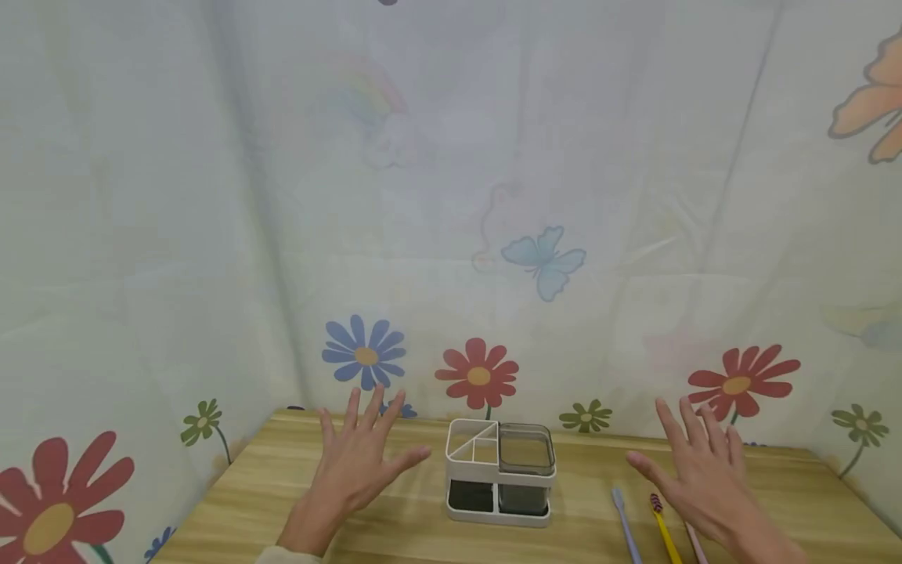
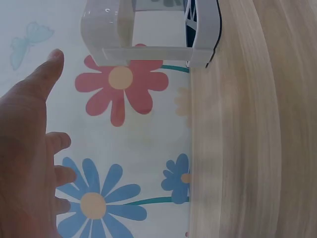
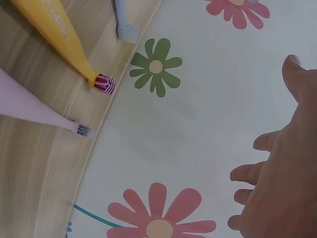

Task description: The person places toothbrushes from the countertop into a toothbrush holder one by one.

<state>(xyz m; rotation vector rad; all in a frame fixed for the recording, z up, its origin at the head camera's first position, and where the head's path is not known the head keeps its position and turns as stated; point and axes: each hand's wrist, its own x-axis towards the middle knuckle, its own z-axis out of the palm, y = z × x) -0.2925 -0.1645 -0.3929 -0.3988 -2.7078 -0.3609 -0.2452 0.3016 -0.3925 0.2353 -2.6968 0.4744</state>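
Note:
A white toothbrush holder (image 1: 461, 470) with divided slots stands on the table, a clear grey cup (image 1: 524, 454) set in its right side. To its left, my left hand (image 1: 359, 462) hovers with fingers spread, touching nothing. On the other side my right hand (image 1: 708, 478) is also raised, fingers apart and holding nothing. Below and beside it lie a blue-purple toothbrush (image 1: 625, 523), a yellow toothbrush (image 1: 665, 534) and a pink toothbrush (image 3: 37, 106), the last partly hidden by the hand in the head view. The left wrist view shows part of the holder (image 2: 163, 53) near my thumb.
The wood-grain table (image 1: 247, 501) ends at a pale curtain (image 1: 423, 196) printed with flowers and butterflies. This curtain closes in the back and both sides.

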